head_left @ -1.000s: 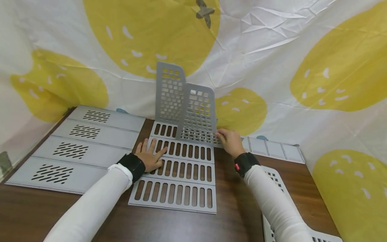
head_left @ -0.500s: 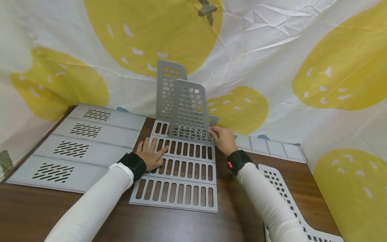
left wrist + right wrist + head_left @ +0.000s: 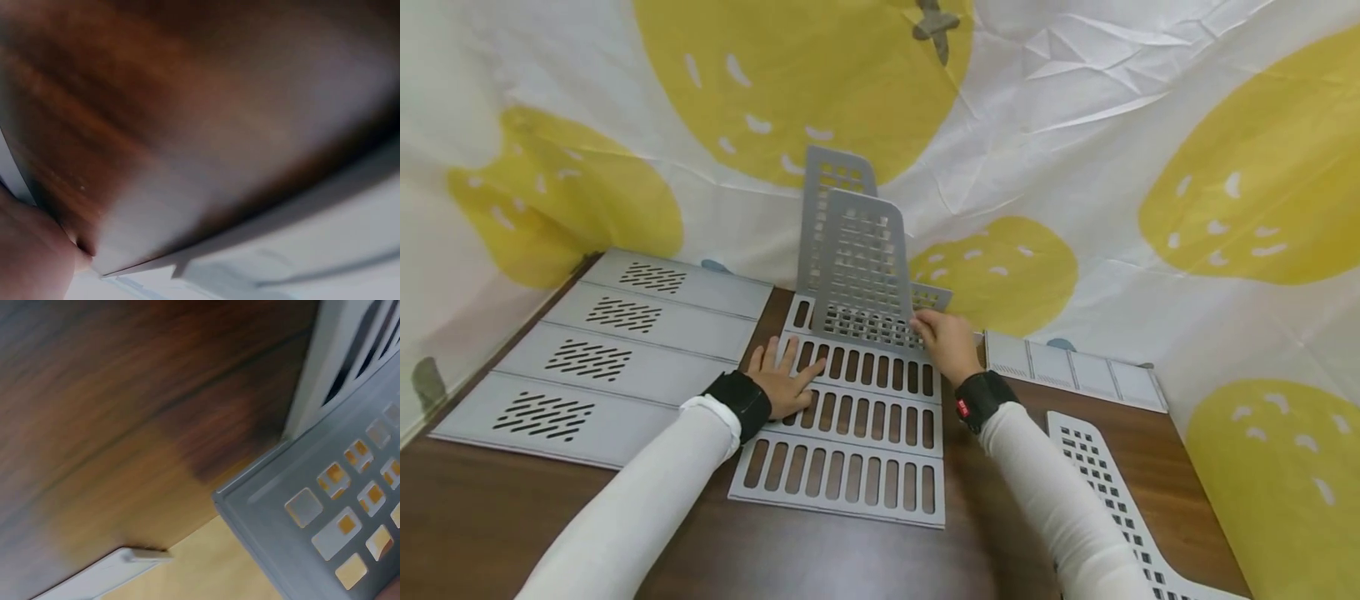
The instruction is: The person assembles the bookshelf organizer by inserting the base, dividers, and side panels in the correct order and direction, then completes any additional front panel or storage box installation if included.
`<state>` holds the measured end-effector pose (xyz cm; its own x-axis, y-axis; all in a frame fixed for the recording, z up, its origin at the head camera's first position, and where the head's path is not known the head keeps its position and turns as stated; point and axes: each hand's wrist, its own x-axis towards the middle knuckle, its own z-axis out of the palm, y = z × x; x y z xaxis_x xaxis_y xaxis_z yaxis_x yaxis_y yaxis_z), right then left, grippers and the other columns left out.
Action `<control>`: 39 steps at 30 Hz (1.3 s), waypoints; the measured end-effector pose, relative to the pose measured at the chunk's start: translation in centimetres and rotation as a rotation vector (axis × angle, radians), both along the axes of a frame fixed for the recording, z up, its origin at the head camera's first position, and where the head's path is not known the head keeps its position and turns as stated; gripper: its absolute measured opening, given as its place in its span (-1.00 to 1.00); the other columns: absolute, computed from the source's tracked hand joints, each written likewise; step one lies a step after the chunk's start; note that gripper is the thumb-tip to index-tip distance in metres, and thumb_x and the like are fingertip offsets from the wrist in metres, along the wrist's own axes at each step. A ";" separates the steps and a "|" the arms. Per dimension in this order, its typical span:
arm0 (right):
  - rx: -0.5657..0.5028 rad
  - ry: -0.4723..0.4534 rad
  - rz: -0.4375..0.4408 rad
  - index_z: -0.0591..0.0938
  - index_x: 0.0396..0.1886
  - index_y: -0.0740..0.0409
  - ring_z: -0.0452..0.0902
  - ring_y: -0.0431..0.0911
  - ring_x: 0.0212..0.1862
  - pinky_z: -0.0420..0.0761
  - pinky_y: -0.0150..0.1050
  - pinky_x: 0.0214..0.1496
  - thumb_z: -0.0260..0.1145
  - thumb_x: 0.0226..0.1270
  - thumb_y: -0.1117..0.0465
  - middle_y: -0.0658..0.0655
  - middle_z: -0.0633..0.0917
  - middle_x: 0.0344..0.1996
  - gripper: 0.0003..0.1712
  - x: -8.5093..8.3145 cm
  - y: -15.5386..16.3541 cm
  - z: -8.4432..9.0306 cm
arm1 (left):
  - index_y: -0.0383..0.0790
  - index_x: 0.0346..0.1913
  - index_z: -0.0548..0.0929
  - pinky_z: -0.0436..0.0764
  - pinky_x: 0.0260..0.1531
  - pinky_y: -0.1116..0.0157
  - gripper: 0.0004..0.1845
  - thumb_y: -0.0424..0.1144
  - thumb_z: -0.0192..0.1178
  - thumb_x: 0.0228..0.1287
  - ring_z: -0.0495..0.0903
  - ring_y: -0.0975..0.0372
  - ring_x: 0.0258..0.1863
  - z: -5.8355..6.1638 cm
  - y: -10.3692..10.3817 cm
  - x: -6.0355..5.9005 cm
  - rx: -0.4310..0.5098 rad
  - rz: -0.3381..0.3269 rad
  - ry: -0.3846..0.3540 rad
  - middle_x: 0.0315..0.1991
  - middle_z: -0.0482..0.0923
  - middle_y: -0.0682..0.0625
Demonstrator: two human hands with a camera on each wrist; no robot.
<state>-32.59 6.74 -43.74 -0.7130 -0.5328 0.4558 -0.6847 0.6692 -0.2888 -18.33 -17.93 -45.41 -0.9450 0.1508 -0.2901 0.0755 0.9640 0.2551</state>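
My left hand (image 3: 782, 387) lies with fingers spread on a light grey slotted panel (image 3: 861, 445) on the table. The right hand (image 3: 951, 343) pinches the lower right edge of a grey panel (image 3: 829, 250) with square holes, which stands upright at the far end of the slotted panel. Behind it another upright grey perforated panel (image 3: 809, 225) is partly covered. In the right wrist view, a corner of a perforated panel (image 3: 269, 494) is close beside the slotted one. The left wrist view is mostly blurred table, with part of the left hand (image 3: 31, 256) at the corner.
A grey panel with diagonal slots (image 3: 700, 333) lies on the dark wooden table (image 3: 775, 567) at the left. On the right is a flat perforated panel (image 3: 1056, 425) with a curved bend. A narrow strip panel (image 3: 1093, 375) lies along the lemon-print fabric (image 3: 1000, 167) at the back.
The right hand has moved left with the front upright panel, which now overlaps more of the one behind. A low perforated end shows at its right. The left hand stays on the slotted panel.
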 end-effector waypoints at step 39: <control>0.132 -0.229 0.071 0.27 0.41 0.18 -0.01 0.28 0.48 0.02 0.23 0.47 0.24 0.33 0.02 0.37 0.22 0.42 -0.27 2.9 3.0 3.5 | 0.04 0.52 -0.04 -0.33 0.41 -0.23 -0.34 0.03 -0.22 0.39 -0.46 -0.31 0.46 -2.0 -0.4 -1.2 0.034 0.043 -0.056 0.52 -0.43 -0.33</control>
